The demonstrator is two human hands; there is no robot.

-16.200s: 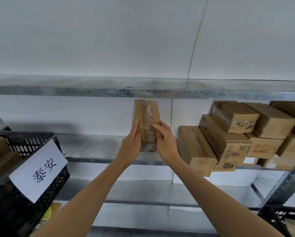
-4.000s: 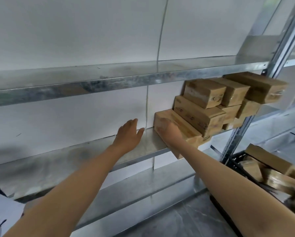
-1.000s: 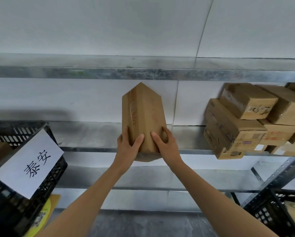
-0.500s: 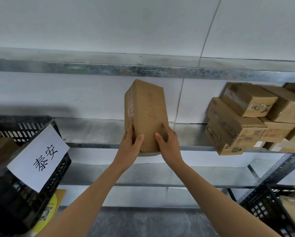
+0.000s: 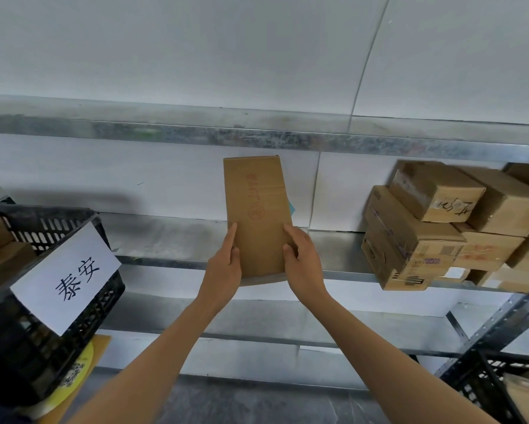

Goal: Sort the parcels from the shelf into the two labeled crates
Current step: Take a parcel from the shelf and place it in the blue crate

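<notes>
I hold a long brown cardboard parcel (image 5: 257, 215) upright in front of the metal shelf (image 5: 171, 240), one flat face with faded red print turned toward me. My left hand (image 5: 223, 270) grips its lower left edge and my right hand (image 5: 301, 264) grips its lower right edge. A black plastic crate (image 5: 42, 341) with a white paper label sits at the left, with cardboard parcels inside. A second black crate (image 5: 483, 390) shows at the bottom right corner. Several stacked parcels (image 5: 434, 228) remain on the shelf at the right.
An upper shelf edge (image 5: 257, 139) runs across above the parcel. A lower shelf (image 5: 287, 328) lies beneath. A slanted metal upright (image 5: 508, 316) stands at the right. A yellow and brown flat item (image 5: 79, 371) lies under the left crate. White wall behind.
The parcel has turned in my hands from showing a corner edge to showing one flat printed face. Both hands keep their grip at its lower end.
</notes>
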